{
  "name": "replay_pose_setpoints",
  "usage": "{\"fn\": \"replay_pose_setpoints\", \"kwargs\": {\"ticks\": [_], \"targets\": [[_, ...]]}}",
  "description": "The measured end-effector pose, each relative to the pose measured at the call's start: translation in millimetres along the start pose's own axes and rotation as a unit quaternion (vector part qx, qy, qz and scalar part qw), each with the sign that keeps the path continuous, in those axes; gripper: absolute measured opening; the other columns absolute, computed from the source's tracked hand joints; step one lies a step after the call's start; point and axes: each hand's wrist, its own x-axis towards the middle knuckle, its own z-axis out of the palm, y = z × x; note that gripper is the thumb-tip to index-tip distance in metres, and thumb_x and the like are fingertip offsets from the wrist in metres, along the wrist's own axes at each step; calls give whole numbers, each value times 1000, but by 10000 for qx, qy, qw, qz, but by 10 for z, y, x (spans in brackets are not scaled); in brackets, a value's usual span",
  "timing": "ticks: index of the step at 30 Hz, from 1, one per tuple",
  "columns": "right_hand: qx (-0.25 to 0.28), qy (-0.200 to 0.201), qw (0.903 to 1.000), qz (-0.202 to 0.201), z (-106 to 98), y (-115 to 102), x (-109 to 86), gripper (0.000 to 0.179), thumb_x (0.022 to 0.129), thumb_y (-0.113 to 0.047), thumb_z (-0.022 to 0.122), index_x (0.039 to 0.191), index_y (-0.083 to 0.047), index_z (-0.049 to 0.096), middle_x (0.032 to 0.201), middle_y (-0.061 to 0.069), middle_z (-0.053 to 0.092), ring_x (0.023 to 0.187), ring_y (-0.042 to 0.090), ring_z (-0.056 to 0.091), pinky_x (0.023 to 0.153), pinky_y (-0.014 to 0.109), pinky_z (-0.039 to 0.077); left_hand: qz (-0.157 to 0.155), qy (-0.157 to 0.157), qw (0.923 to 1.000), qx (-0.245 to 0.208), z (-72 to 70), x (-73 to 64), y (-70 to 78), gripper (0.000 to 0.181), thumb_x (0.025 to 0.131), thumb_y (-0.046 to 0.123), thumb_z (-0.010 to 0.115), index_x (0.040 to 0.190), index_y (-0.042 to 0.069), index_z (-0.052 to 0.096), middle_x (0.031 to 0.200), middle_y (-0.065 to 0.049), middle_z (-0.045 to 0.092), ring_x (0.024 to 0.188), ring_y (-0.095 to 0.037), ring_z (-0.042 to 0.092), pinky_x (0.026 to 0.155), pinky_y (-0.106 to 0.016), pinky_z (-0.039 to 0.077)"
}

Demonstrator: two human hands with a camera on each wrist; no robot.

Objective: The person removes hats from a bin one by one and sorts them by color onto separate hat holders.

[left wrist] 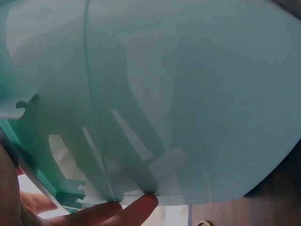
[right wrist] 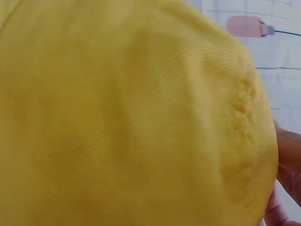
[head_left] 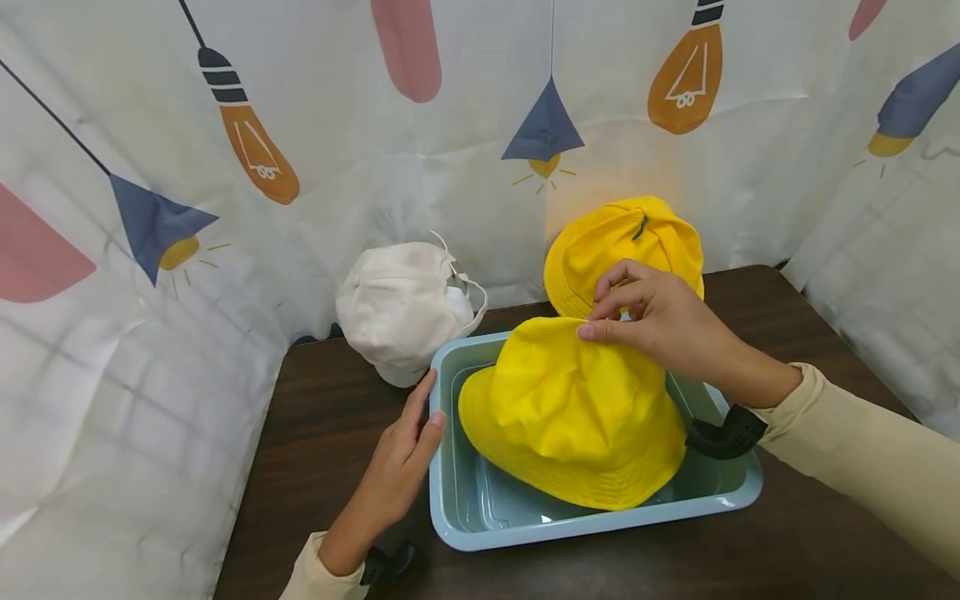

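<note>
A yellow bucket hat [head_left: 577, 408] sits tilted inside a light blue plastic basin [head_left: 592, 523], its brim toward the near side. My right hand [head_left: 660, 321] pinches the top of its crown between thumb and fingers; the right wrist view shows the hat's cloth [right wrist: 136, 117] up close with fingertips at its edge. Along the basin's left side, my left hand [head_left: 397, 458] rests with fairly straight fingers against the wall and rim. Fingertips [left wrist: 141, 207] touch the glossy basin wall [left wrist: 225, 103] in the left wrist view.
Behind the basin at right stands a second yellow hat [head_left: 626, 242] with a small green cord. A white cap [head_left: 405, 300] with a strap lies at the back left, close to the basin. A patterned curtain [head_left: 465, 183] rises behind the dark wooden table [head_left: 315, 450].
</note>
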Motion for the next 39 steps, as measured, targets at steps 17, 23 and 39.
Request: {"fn": "replay_pose_setpoints", "kwargs": {"ticks": [17, 23, 39], "targets": [[627, 726, 9953, -141, -366, -399, 76, 15, 89, -21, 81, 92, -6, 80, 110, 3, 53, 110, 20, 48, 78, 15, 55, 62, 54, 9997, 208, 12, 16, 28, 58, 111, 31, 41, 164, 30, 17, 166, -3, 34, 132, -28, 58, 100, -50, 54], [627, 1026, 9924, -271, -534, -497, 127, 18, 91, -20, 78, 98, -4, 79, 110, 3, 52, 106, 23, 50, 78, 15, 58, 147, 80, 9998, 147, 16, 17, 27, 58, 111, 29, 42, 164, 29, 17, 164, -5, 37, 133, -29, 58, 100, -52, 54], [1369, 1658, 9746, -619, -947, -590, 422, 25, 90, -12, 76, 107, 6, 75, 106, 4, 49, 103, 17, 45, 82, 15, 57, 138, 151, 9996, 176, 10, -1, 11, 58, 111, 30, 42, 164, 30, 18, 162, -5, 40, 136, -28, 55, 101, -53, 53]]}}
